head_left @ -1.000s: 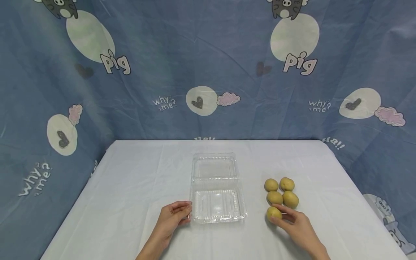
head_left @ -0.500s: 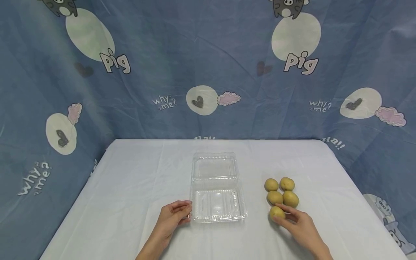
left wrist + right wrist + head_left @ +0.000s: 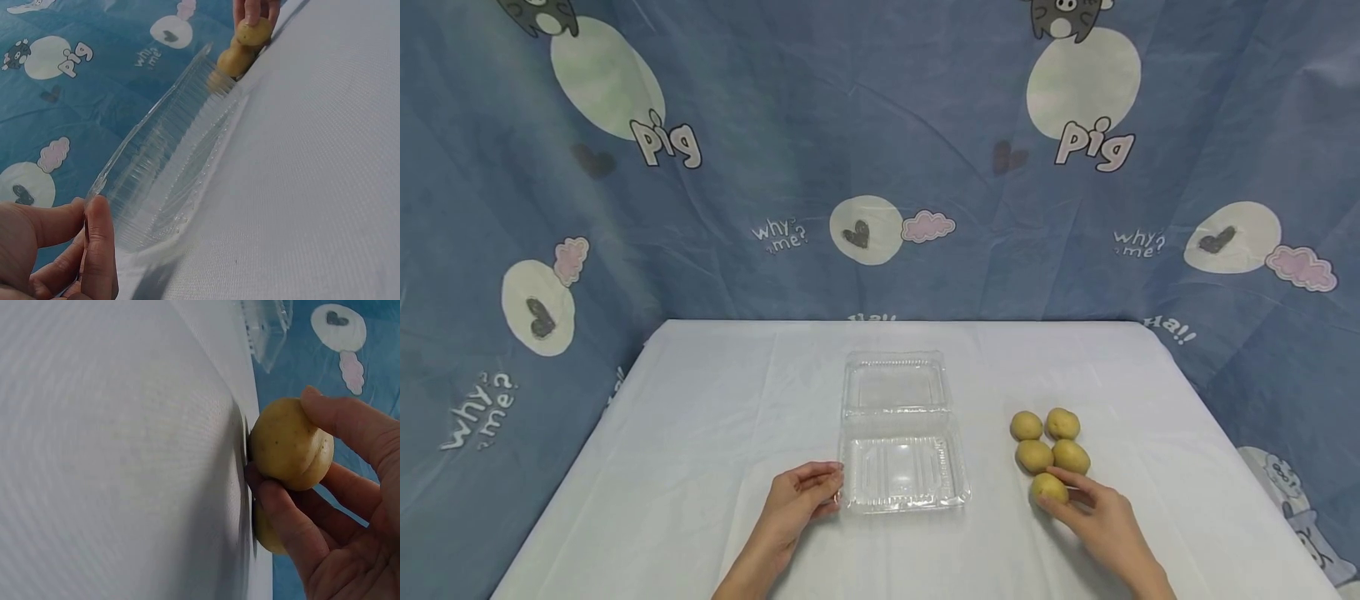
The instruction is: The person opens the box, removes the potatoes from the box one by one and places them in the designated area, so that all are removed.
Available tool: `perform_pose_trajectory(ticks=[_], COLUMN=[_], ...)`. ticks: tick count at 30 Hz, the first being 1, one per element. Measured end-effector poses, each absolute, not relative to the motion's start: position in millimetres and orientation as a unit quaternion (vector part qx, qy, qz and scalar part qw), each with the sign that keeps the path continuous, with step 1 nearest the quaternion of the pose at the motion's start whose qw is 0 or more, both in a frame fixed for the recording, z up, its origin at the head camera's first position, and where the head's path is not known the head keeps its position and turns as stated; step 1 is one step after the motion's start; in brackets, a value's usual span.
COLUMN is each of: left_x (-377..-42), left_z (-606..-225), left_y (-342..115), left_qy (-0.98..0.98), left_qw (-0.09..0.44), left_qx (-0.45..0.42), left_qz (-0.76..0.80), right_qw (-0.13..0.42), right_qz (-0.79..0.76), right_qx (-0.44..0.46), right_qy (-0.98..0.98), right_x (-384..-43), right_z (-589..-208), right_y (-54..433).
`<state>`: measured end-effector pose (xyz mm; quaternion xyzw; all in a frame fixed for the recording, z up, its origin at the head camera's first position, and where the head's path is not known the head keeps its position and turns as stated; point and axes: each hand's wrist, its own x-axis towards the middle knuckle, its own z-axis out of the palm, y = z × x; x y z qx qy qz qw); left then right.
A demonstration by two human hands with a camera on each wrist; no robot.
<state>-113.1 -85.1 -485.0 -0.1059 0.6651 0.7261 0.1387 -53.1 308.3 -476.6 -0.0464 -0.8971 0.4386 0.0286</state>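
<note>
A hinged clear plastic container (image 3: pixel 902 479) lies unfolded on the white table, its lid flat at the back. My left hand (image 3: pixel 797 504) pinches the rim at its left side; in the left wrist view, thumb and fingers meet on the thin plastic edge (image 3: pixel 140 128). To the right of the container, my right hand (image 3: pixel 1105 518) holds a round yellow fruit (image 3: pixel 1049 490) between thumb and fingers. The right wrist view shows this fruit (image 3: pixel 284 444) with a crease and small dark specks. Several similar fruits (image 3: pixel 1034 456) sit grouped just behind it.
A white cloth covers the table (image 3: pixel 715 400), whose back edge meets a blue printed curtain (image 3: pixel 880 125). Curtain also hangs along the left and right sides. White tabletop lies between the container and the fruits.
My right hand has slid a little to the right with the fruit, close in front of the grouped fruits. The left hand and the container have stayed put.
</note>
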Motion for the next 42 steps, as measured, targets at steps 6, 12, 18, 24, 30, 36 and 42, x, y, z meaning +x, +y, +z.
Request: perform_pose_trajectory(ticks=[6, 12, 18, 24, 30, 36, 42], left_x=[-114.2, -114.3, -114.9, -115.3, -115.0, -114.5, -113.4], left_z=[-487.0, -487.4, -485.0, -485.6, -486.4, -485.2, -485.5], left_y=[-84.5, -84.5, -86.0, -87.0, -86.9, -86.9, -86.7], left_qy=[0.665, 0.663, 0.664, 0.665, 0.666, 0.666, 0.665], left_qw=[0.135, 0.133, 0.139, 0.141, 0.140, 0.139, 0.141], left_qx=[-0.111, -0.112, -0.106, -0.101, -0.104, -0.106, -0.102], left_qz=[0.726, 0.728, 0.727, 0.726, 0.725, 0.725, 0.727], right_qw=[0.041, 0.041, 0.057, 0.064, 0.067, 0.079, 0.104], right_qz=[0.431, 0.425, 0.415, 0.398, 0.403, 0.410, 0.400], right_qx=[-0.037, -0.040, -0.034, -0.034, -0.041, -0.043, -0.053], right_qy=[-0.901, -0.903, -0.907, -0.914, -0.912, -0.908, -0.909], right_x=[-53.7, -55.4, -55.9, -56.1, -55.5, -53.6, -49.0], right_z=[-478.1, -479.6, -479.7, -479.3, -478.8, -477.9, -477.6], right_y=[309.8, 311.7, 311.5, 311.0, 311.3, 312.6, 315.1])
